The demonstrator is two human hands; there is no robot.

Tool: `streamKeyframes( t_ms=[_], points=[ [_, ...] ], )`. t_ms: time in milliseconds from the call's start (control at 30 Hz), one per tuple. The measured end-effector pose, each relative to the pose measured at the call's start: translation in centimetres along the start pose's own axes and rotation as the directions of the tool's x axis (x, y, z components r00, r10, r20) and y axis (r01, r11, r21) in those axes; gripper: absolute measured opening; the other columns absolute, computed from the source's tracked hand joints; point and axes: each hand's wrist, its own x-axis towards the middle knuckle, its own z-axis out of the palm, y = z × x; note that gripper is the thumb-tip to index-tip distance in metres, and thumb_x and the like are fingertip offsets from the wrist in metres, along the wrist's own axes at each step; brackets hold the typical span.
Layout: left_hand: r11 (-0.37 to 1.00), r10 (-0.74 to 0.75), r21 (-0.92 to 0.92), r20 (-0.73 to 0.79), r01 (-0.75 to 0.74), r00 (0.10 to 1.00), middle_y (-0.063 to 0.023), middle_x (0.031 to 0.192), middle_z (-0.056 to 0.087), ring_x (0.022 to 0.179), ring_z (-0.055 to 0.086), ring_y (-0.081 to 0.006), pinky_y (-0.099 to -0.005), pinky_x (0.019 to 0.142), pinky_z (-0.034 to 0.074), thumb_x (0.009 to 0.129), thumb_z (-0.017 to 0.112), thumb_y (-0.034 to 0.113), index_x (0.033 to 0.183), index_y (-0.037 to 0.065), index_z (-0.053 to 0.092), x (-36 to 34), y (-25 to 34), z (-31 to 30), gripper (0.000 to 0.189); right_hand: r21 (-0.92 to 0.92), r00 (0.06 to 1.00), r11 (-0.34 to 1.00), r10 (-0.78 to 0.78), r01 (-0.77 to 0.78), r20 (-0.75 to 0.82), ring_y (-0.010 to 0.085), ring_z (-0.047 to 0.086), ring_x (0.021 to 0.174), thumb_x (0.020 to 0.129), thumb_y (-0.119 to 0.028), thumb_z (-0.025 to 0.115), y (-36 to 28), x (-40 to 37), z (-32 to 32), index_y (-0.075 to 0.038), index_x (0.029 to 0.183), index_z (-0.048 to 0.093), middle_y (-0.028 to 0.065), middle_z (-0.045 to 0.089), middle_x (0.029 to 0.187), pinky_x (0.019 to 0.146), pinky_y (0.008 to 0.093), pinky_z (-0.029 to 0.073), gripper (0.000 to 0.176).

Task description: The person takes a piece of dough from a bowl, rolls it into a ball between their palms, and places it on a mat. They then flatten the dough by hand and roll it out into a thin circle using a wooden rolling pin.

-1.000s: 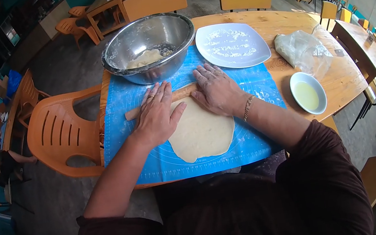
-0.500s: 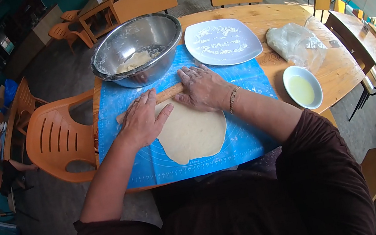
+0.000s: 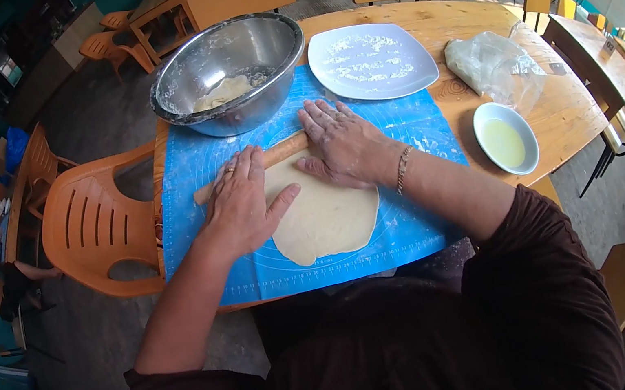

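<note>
A flat, pale sheet of dough with an uneven rounded outline lies on a blue measuring mat. Across its far edge rests a wooden rolling pin, tilted slightly up to the right. My left hand lies flat over the pin's left part, fingers stretched forward and thumb out over the dough. On the pin's right end is my right hand, its fingers extended and its palm above the dough. Both hands press from above, without wrapping around the pin. Flour whitens the right fingers.
Beyond the mat's far left stands a steel bowl holding dough. A floured white plate sits beside it. To the right are a plastic bag and a small bowl of yellowish liquid. An orange chair adjoins the table's left side.
The table and its objects appear slightly higher in view. Both hands stay on the rolling pin, which sits slightly nearer me relative to the mat.
</note>
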Motion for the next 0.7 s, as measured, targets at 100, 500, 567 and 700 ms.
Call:
streamKeyframes(
  t_ms=[100, 500, 567, 700],
  points=[
    [0.994, -0.079, -0.069, 0.03, 0.081, 0.996, -0.0334, 0.15, 0.033, 0.141, 0.031, -0.0433, -0.0459, 0.119, 0.023, 0.099, 0.048, 0.047, 0.147, -0.012, 0.026, 2.3, -1.0, -0.2, 0.079, 0.022, 0.995, 0.999, 0.041, -0.043, 0.085, 0.0359, 0.026, 0.147, 0.1, -0.053, 0.035, 0.4, 2.6, -0.7, 0.007, 0.149, 0.029, 0.0257, 0.029, 0.156, 0.121, 0.044, 0.018, 0.078],
    [0.977, 0.207, 0.067, -0.038, -0.205, 0.978, -0.0351, 0.153, 0.023, 0.146, 0.02, -0.044, -0.0484, 0.121, 0.015, 0.097, 0.048, 0.05, 0.145, -0.017, 0.024, -4.7, 0.6, 0.8, 0.085, -0.025, 0.989, 0.989, -0.148, 0.148, -0.027, 0.0387, 0.022, 0.147, 0.101, -0.047, 0.039, -0.3, -5.4, -1.6, 0.011, 0.148, 0.026, 0.0302, 0.025, 0.155, 0.121, 0.0474, 0.017, 0.076],
    [0.974, 0.214, 0.082, -0.017, -0.212, 0.977, -0.0359, 0.153, 0.022, 0.146, 0.019, -0.0445, -0.0485, 0.122, 0.013, 0.097, 0.048, 0.051, 0.145, -0.017, 0.023, -4.5, 0.8, 0.9, 0.087, -0.044, 0.985, 0.985, -0.169, 0.168, -0.018, 0.0386, 0.022, 0.148, 0.101, -0.046, 0.039, -0.3, -5.3, -1.6, 0.011, 0.148, 0.026, 0.0307, 0.024, 0.155, 0.121, 0.0474, 0.017, 0.076],
    [0.996, 0.067, 0.057, -0.012, -0.067, 0.998, -0.0362, 0.153, 0.022, 0.146, 0.021, -0.0439, -0.047, 0.121, 0.017, 0.098, 0.046, 0.052, 0.146, -0.016, 0.022, -0.9, -0.3, 0.6, 0.088, -0.011, 0.998, 0.998, -0.061, 0.061, 0.025, 0.0382, 0.022, 0.148, 0.101, -0.048, 0.037, 0.3, -0.7, -0.8, 0.011, 0.148, 0.026, 0.0287, 0.025, 0.156, 0.122, 0.046, 0.017, 0.076]
  ],
)
